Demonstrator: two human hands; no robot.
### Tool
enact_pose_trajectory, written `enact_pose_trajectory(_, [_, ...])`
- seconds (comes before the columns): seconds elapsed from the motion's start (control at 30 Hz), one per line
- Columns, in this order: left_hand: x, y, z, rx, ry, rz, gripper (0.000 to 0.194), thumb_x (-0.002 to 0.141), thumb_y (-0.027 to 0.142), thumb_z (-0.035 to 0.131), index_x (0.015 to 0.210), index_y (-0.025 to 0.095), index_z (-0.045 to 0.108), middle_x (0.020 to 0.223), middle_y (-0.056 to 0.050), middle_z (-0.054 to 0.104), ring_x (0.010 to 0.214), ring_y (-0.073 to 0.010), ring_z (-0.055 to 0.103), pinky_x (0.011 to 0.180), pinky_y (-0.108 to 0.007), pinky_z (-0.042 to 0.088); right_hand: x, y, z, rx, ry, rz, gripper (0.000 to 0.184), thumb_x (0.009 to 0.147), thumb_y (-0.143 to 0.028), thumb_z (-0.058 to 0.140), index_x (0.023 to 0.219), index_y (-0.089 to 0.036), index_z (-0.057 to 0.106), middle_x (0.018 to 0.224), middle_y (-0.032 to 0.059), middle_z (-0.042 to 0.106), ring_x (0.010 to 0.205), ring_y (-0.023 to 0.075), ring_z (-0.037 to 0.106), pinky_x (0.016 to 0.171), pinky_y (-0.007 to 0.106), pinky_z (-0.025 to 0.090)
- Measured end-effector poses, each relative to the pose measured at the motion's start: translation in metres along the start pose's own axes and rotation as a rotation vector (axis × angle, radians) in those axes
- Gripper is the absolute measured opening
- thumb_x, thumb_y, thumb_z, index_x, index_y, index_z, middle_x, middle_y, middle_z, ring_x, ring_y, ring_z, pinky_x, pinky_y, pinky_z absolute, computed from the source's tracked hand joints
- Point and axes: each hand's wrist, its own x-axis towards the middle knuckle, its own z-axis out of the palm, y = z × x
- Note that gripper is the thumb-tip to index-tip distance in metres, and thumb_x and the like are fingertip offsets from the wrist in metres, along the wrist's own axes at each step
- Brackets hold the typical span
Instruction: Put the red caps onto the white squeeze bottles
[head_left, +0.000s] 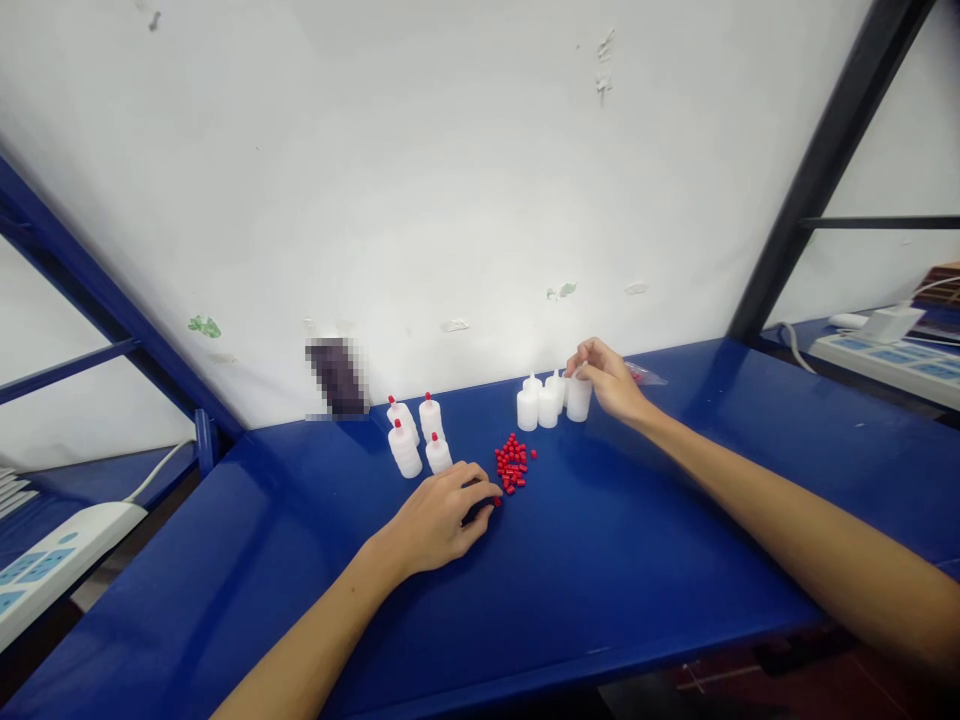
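Observation:
My left hand [442,515] rests palm down on the blue table [600,560], fingers curled, its fingertips pinching at the near edge of a small pile of red caps [513,464]. Just behind it stand several white bottles with red caps [414,432]. My right hand [609,378] reaches out to a group of several uncapped white bottles [541,402], and its fingers close round the top of the rightmost bottle [578,398].
A dark blurred object [337,376] leans against the white wall at the back. White power strips lie at the far left [52,550] and far right [892,350]. A black shelf post [817,180] rises on the right. A clear plastic bag [646,375] lies behind my right hand.

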Motion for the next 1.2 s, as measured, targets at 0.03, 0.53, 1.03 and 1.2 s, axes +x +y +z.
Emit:
enact_pose_trajectory(0.03, [0.0,0.0,0.0,0.006,-0.008,-0.002,0.028,0.095,0.019,0.046,0.115,0.02,0.065,0.106,-0.007,0.063,0.094,-0.0192,0.06,0.084,-0.031,0.051,-0.001,0.0,0.001,-0.015,-0.008,0.003,0.02,0.066,-0.016,0.049,0.082,-0.023,0.039,0.072,-0.0024,0.057,0.074,0.0173,0.054,0.071,0.031,0.038])
enact_pose_trajectory(0.53, [-0.001,-0.004,0.001,-0.02,-0.027,-0.013,0.019,0.1,0.024,0.044,0.105,0.02,0.062,0.101,-0.006,0.062,0.092,-0.0183,0.058,0.083,-0.03,0.048,-0.073,-0.05,0.056,0.334,-0.399,0.217,0.014,0.063,-0.012,0.048,0.074,-0.018,0.054,0.065,0.0029,0.065,0.062,0.0186,0.058,0.063,0.032,0.043])
enact_pose_trajectory(1.03, [-0.009,-0.006,0.004,-0.205,0.572,-0.094,0.026,0.103,0.026,0.028,0.083,0.021,0.043,0.067,0.003,0.046,0.055,-0.011,0.043,0.055,-0.023,0.036,-0.092,-0.063,0.07,0.115,-0.677,0.13,0.023,0.086,-0.035,0.056,0.081,-0.015,0.063,0.089,0.0073,0.062,0.083,0.0208,0.056,0.077,0.034,0.042])
enact_pose_trajectory(1.2, [-0.002,0.011,0.005,-0.156,0.534,0.082,0.025,0.104,0.03,0.032,0.092,0.019,0.051,0.069,0.003,0.051,0.052,-0.009,0.043,0.052,-0.022,0.034,-0.106,-0.066,0.077,0.035,-0.767,0.138,0.028,0.093,-0.042,0.052,0.086,-0.015,0.056,0.073,0.0012,0.058,0.063,0.0133,0.051,0.061,0.026,0.039])
